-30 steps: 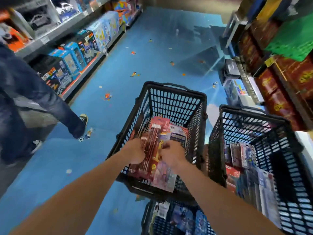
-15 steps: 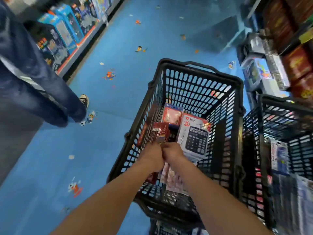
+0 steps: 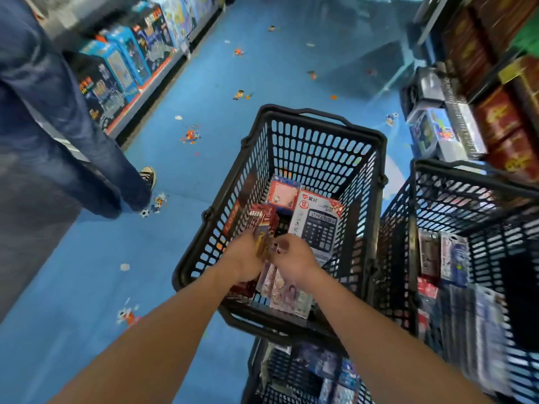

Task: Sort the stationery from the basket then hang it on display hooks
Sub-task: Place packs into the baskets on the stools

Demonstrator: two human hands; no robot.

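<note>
Nearby: calculator box (image 3: 319,225) beside red packs (image 3: 262,223) in left hand (image 3: 242,258); second basket (image 3: 472,173) right.

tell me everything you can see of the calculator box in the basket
The calculator box looks like white cardboard, with red accents, a round red "12" badge and a picture of a dark calculator. It stands tilted inside the black basket, a small red-and-white pack behind its upper left. The right hand hides its lower left corner; contact cannot be told. The left hand grips red packs beside it.
</note>
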